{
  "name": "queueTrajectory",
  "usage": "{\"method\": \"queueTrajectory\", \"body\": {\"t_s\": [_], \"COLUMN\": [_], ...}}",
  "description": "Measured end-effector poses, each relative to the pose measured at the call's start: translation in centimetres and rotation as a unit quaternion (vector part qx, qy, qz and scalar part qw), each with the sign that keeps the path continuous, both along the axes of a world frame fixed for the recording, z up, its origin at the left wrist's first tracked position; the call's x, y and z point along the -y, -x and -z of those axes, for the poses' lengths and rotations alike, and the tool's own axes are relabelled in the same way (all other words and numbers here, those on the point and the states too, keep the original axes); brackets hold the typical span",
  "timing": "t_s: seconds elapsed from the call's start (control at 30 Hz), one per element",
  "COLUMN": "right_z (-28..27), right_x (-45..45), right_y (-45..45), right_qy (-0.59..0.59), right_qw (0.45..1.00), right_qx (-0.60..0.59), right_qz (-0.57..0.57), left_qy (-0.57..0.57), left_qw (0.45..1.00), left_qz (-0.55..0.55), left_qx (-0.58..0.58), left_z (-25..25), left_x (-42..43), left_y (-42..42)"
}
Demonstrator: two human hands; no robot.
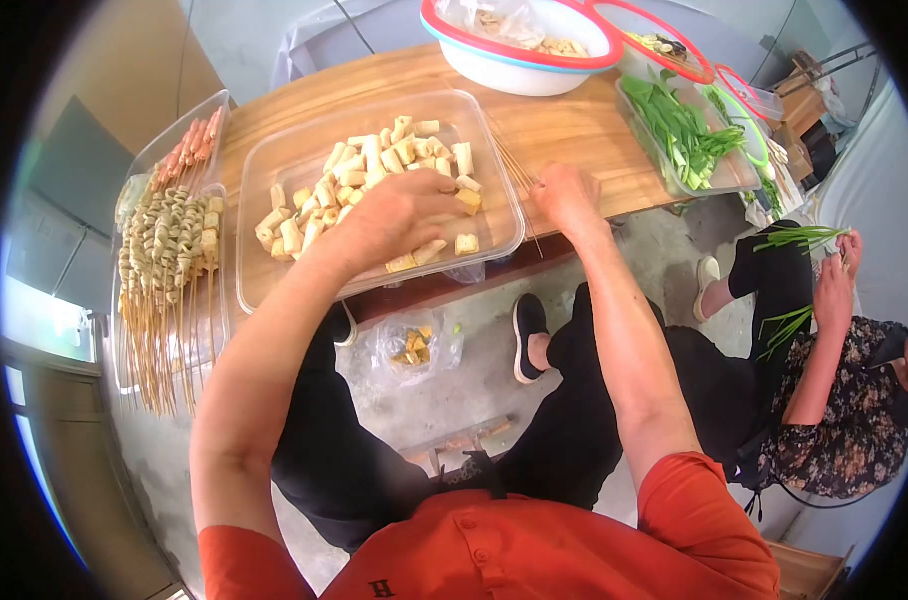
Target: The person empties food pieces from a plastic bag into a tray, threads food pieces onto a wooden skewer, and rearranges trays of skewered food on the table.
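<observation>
Centrally, the clear plastic tray [282, 152] is set before the body, apparently so that the tofu-like pieces [374, 160] inside can be reached easily by the left hand [406, 212]. Its fingers are curled over them toward the tray's four o'clock; whether one is gripped cannot be told. At three o'clock, thin skewers [510, 157] are laid on the wooden table [574, 122], presumably for access by the right hand [566, 195]; its fingers are bent inward beside them, their hold hidden. Loaded skewers [177, 240] are stacked at nine o'clock, seemingly out of the way.
</observation>
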State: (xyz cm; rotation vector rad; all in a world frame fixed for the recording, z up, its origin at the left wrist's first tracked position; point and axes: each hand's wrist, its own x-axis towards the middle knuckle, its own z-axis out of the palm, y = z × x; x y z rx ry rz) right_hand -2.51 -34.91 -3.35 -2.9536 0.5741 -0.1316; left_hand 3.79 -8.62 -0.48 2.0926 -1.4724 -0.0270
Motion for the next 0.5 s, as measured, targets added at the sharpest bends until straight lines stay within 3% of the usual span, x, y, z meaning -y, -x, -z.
{"method": "queueTrajectory", "body": {"t_s": [0.07,0.3,0.4,0.47,0.5], "right_z": [0.1,1.0,0.9,0.9,0.9], "right_x": [0.2,0.5,0.4,0.3,0.3], "right_y": [0.1,0.2,0.2,0.2,0.3], "right_qy": [-0.015,-0.026,-0.022,-0.022,-0.022], "right_qw": [1.0,0.999,0.999,0.998,0.998], "right_qx": [-0.015,0.04,0.041,0.049,0.054], "right_qz": [0.008,-0.01,-0.014,-0.016,-0.015], "left_qy": [-0.036,-0.071,-0.108,-0.069,-0.071], "left_qw": [0.988,0.982,0.985,0.982,0.982], "left_qz": [0.062,0.11,0.082,-0.051,-0.05], "left_qx": [0.137,0.136,0.106,0.169,0.17], "left_z": [-0.2,0.8,0.3,0.6,0.3], "left_x": [1.0,2.5,2.8,2.0,1.4], "left_y": [1.0,1.0,0.3,-2.1,-2.5]}}
